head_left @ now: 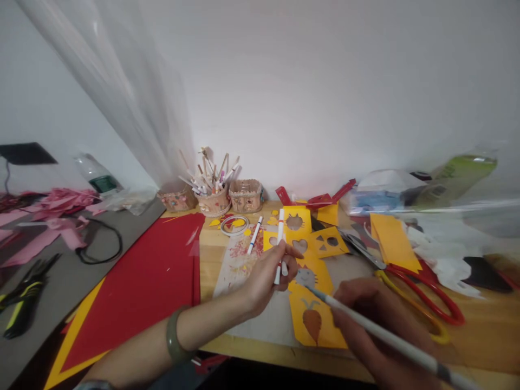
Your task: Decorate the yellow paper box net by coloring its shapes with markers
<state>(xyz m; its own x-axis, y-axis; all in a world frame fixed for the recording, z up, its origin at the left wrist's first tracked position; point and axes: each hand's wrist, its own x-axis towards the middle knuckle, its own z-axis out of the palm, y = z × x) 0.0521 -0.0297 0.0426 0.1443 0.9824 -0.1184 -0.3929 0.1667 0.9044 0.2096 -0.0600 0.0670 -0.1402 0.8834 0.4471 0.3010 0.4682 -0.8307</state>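
My left hand (pixel 270 276) is closed around slim white felt-tip pens (pixel 280 225), one with a red band; a white end pokes out below the fingers. My right hand (pixel 377 325) grips a white felt-tip pen (pixel 390 337) with a grey-blue tip. That tip is over the yellow paper (pixel 298 319), near a grey cat face (pixel 305 277) drawn on it; I cannot tell whether it touches. Below the face is an orange-brown carrot drawing (pixel 312 326). Yellow pieces with cut-out shapes, such as this card (pixel 329 242), lie beyond my left hand.
Red-and-yellow-handled scissors (pixel 422 292) lie on the right. Red sheets (pixel 142 287) cover the left side. Decorated baskets, one full of pens (pixel 213 200), stand by the wall beside a tape roll (pixel 234 225). Pliers (pixel 28 298) and pink paper (pixel 60 203) are far left.
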